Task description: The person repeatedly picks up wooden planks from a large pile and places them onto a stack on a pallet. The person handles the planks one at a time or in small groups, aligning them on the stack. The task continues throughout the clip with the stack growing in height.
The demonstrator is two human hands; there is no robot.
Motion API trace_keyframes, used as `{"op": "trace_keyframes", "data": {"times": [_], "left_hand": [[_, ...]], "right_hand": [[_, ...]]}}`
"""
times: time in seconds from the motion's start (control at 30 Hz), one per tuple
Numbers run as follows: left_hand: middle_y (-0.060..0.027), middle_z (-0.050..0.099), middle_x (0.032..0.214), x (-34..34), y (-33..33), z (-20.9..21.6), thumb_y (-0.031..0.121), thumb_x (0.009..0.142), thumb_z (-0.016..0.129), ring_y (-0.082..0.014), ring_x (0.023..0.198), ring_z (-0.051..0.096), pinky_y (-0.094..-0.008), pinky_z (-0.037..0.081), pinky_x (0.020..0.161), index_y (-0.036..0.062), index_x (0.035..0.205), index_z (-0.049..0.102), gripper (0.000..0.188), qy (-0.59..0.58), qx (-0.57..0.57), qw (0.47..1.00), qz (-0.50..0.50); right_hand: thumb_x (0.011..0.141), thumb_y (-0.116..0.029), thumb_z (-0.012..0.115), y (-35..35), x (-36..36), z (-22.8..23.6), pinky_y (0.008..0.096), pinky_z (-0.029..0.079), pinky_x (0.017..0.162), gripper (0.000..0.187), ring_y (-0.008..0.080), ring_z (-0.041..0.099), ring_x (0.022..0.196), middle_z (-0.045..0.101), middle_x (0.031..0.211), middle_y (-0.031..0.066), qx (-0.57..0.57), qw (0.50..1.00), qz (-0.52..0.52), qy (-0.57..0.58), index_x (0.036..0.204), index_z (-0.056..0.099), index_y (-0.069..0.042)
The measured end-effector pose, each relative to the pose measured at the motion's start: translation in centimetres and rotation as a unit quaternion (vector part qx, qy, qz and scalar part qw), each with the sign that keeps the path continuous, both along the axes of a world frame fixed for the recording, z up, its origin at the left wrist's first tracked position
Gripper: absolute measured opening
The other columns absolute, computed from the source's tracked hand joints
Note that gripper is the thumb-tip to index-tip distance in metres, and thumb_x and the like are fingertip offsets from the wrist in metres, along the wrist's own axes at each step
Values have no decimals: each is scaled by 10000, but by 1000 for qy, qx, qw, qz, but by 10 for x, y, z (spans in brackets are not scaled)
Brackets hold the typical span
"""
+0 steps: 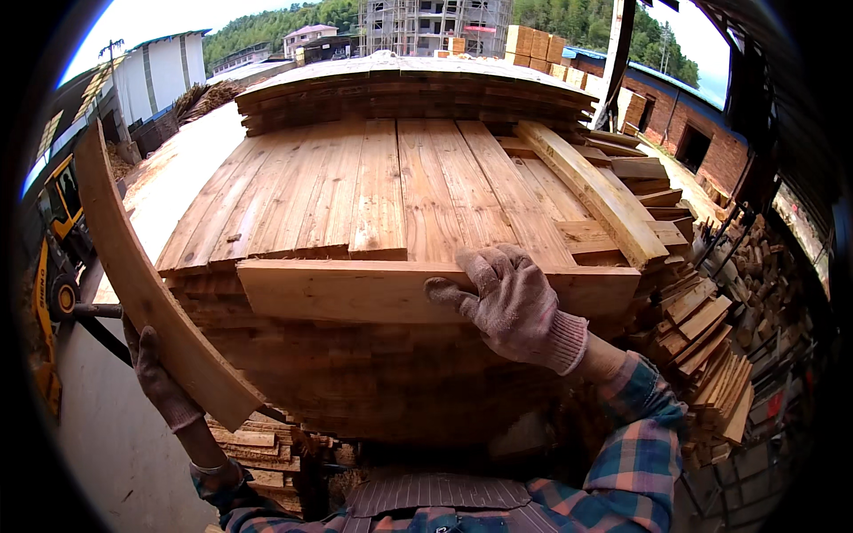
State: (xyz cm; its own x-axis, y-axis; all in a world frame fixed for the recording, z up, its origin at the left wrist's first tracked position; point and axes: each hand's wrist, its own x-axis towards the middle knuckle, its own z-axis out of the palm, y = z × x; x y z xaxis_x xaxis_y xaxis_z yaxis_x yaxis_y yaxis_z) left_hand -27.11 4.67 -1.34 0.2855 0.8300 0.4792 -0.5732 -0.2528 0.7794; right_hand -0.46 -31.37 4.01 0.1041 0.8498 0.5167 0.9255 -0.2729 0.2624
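Note:
My left hand (pixel 160 377), in a soiled work glove, is closed round a long wooden board (pixel 155 275) that stands on a slant at the left of the stack. Its fingers are partly behind the board. In front of me, my gloved right hand (pixel 511 306) grips a second wooden plank (pixel 355 291) by its upper edge, the thumb on the near face. That plank lies crosswise on its edge along the front of a big stack of boards (pixel 311 191). The stack's top boards lie side by side, pointing away from me.
A thick timber (pixel 586 191) lies on the stack's right part. Behind rises a higher layer of boards (pixel 409 84). Loose offcuts (pixel 702 329) are heaped at the right, and more wood pieces (pixel 258 449) lie below left. A yellow machine (pixel 58 266) stands at the far left.

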Motion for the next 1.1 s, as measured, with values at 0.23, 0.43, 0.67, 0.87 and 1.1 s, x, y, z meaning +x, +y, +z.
{"op": "trace_keyframes", "data": {"times": [0.23, 0.43, 0.67, 0.87, 1.1], "left_hand": [[-98, 579, 1201, -12, -21, 11, 217, 876, 626, -195, 971, 628, -312, 568, 816, 48, 1406, 373, 610, -30, 12, 999, -3], [-101, 607, 1145, -49, -12, 4, 182, 844, 689, -196, 908, 650, -319, 600, 732, 46, 1376, 401, 620, -62, -45, 996, 54], [-115, 613, 1108, -37, -15, 9, 182, 857, 677, -208, 879, 658, -324, 606, 709, 40, 1361, 410, 587, -91, -57, 991, 78], [-127, 594, 1128, 18, -22, 23, 148, 865, 663, -206, 957, 633, -314, 590, 760, 36, 1377, 386, 592, -133, -89, 985, 60], [-262, 471, 1278, 130, -45, 75, 139, 852, 706, -220, 1117, 546, -269, 506, 904, -63, 1456, 150, 845, -130, -10, 991, -20]], "right_hand": [[579, -122, 776, -1, -19, 58, 427, 477, 924, 807, 341, 555, 1044, 506, 1257, 138, -106, 992, -47, 52, 1341, 522, -196], [539, 39, 702, 100, 17, 98, 296, 478, 925, 801, 209, 515, 1157, 505, 1313, 95, -62, 923, 136, 354, 1303, 579, -168], [709, -142, 741, 227, 34, 36, 372, 413, 1052, 614, 300, 448, 1290, 439, 1434, 119, -142, 913, 135, 359, 1295, 576, -221], [720, -342, 790, 218, -5, 53, 385, 377, 1090, 810, 294, 391, 1334, 405, 1447, 158, -122, 939, 90, 309, 1408, 421, -129], [726, -422, 760, 207, -51, 101, 408, 500, 870, 946, 320, 573, 1061, 520, 1162, 182, -112, 983, 14, 142, 1482, 278, -118]]}}
